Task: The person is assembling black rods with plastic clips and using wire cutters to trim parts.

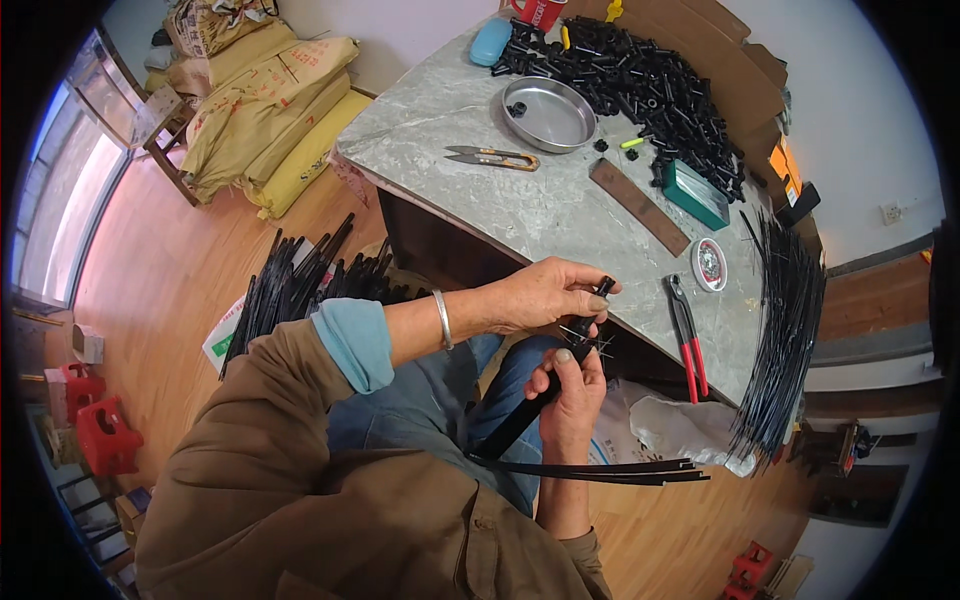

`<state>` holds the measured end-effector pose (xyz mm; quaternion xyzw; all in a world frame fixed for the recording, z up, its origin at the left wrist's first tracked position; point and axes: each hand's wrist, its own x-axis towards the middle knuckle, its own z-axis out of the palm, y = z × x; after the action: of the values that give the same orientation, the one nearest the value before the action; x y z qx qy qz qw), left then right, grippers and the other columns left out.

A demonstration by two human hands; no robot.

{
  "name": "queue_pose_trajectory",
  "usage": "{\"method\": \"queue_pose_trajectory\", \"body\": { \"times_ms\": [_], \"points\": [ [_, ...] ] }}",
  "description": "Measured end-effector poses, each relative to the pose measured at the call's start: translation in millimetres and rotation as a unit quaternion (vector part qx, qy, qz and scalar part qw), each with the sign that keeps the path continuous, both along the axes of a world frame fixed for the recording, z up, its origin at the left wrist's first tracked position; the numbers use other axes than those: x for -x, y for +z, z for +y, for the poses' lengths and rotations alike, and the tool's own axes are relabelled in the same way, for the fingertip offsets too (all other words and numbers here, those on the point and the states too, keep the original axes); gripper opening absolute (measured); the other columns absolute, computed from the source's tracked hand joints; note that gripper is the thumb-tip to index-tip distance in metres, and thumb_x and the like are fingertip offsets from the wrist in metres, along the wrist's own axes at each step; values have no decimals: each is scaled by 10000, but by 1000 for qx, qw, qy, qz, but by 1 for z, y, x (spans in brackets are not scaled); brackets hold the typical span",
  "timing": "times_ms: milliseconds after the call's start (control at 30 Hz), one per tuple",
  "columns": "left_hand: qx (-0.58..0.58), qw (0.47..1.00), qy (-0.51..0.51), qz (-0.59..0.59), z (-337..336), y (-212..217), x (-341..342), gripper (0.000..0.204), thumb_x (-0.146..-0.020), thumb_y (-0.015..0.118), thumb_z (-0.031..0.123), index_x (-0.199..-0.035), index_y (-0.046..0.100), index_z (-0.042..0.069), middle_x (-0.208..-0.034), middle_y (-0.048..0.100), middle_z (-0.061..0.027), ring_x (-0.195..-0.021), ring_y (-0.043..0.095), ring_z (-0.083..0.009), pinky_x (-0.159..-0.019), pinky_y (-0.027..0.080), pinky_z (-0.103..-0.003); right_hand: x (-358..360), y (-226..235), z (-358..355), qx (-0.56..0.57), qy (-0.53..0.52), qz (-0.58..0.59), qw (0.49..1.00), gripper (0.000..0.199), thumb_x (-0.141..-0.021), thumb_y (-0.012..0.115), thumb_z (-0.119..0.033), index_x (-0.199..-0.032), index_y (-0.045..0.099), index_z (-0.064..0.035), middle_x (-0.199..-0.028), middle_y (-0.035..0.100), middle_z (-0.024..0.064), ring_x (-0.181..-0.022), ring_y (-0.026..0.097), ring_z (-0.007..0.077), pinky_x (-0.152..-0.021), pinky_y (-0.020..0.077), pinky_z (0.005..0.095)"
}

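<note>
My left hand [545,295], with a silver bangle at the wrist, is closed round a short black cylindrical piece [604,287], its thumb and fingers pinching the upper part. Just below, my right hand [572,385] grips a long black rod [515,425] that slants down to my lap. Thin spiky ends stick out between the two hands; how they join the rod is too small to tell. Several thin black strips [620,469] run from my lap to the right, under my right wrist. Red-handled pliers [687,345] lie on the grey table [450,215] close by.
On the table are a black pile of tubular parts [640,85], a round metal dish [550,115], thread snips [492,158], a brown bar [638,208], a green box [697,195], a small white tub [709,265] and black wires [780,330]. Black rods [290,290] stand left.
</note>
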<state>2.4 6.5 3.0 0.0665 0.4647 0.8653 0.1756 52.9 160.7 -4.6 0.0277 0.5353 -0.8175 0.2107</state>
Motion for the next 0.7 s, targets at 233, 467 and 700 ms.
{"method": "queue_pose_trajectory", "body": {
  "times_ms": [233, 467, 700],
  "points": [
    [-26, 999, 22, -20, 4, 3, 0, 335, -930, 578, 125, -1221, 512, -27, -904, 591, -49, -779, 594, -118, -694, 519, -244, 1, -1, 0, 6, 5, -4, 1000, 149, -882, 601, -120, -969, 506, -46, -753, 526, 59, -534, 492, 128, -451, 420, 269],
    [-11, 999, 32, -23, 3, 0, 0, 338, -926, 596, 166, -1205, 534, -16, -944, 610, -51, -797, 607, -115, -727, 516, -244, 1, 0, 0, 5, 2, -7, 1000, 157, -882, 600, -119, -984, 505, -46, -757, 537, 63, -534, 496, 133, -449, 418, 275],
    [-17, 1000, 4, -19, 1, -2, 0, 352, -969, 531, 203, -1255, 513, 0, -1007, 621, -54, -876, 618, -119, -802, 505, -252, 1, -2, 1, 15, -1, -8, 1000, 155, -883, 598, -117, -980, 503, -43, -759, 538, 65, -525, 494, 133, -443, 418, 276]
  ]
}}
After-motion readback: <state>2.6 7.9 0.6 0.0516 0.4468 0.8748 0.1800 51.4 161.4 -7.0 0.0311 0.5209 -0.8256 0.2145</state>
